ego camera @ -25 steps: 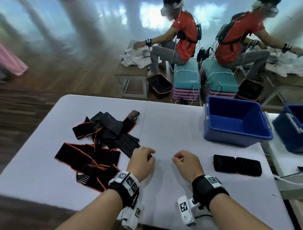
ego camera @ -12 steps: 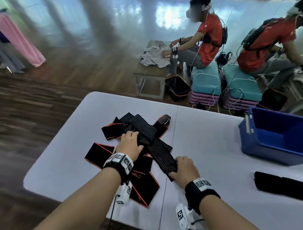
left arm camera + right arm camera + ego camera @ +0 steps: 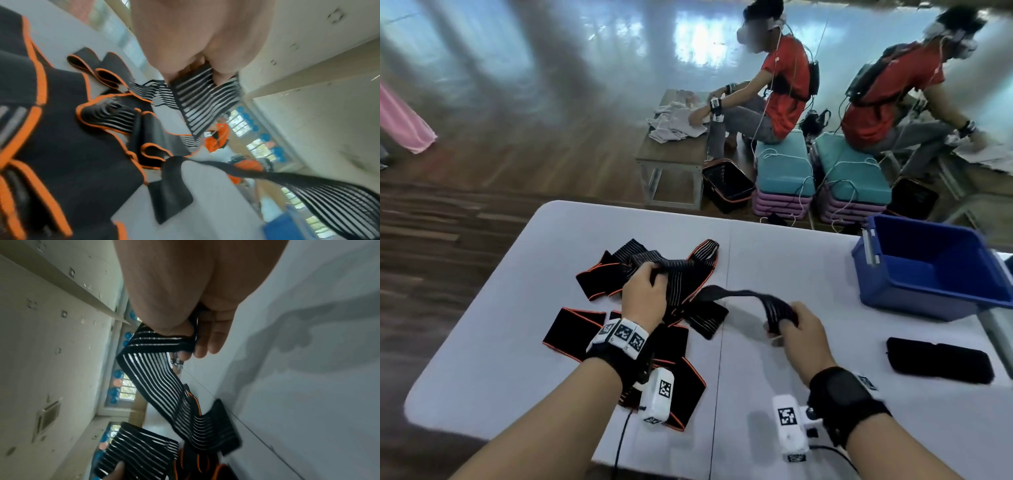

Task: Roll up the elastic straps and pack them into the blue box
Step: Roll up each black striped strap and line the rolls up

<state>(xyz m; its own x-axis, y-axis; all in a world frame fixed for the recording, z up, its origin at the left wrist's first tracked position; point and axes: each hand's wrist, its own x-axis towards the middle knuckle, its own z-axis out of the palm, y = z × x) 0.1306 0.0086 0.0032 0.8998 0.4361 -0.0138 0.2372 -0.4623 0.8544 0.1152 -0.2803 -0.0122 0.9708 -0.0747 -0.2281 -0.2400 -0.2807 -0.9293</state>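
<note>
A black elastic strap with thin white stripes [image 3: 739, 296] hangs lifted between my hands. My left hand [image 3: 645, 294] grips one part of it [image 3: 203, 95] above the pile. My right hand [image 3: 796, 329] pinches its other end [image 3: 162, 340], pulled out to the right over the table. Under my left hand lies a tangled pile of black straps with orange edging [image 3: 619, 329]. The blue box [image 3: 931, 270] stands open at the table's right end, with nothing visible inside. Two rolled black straps [image 3: 938, 363] lie side by side in front of it.
The white table [image 3: 774, 253] has a seam down its middle and edges close at left and front. Beyond it sit two persons in red shirts [image 3: 784, 85] on teal cushions [image 3: 784, 171], beside a low bench [image 3: 674, 150] with cloths.
Both hands took hold of the striped strap on the pile and lifted it. My right hand has pulled its end out to the right, away from the pile.
</note>
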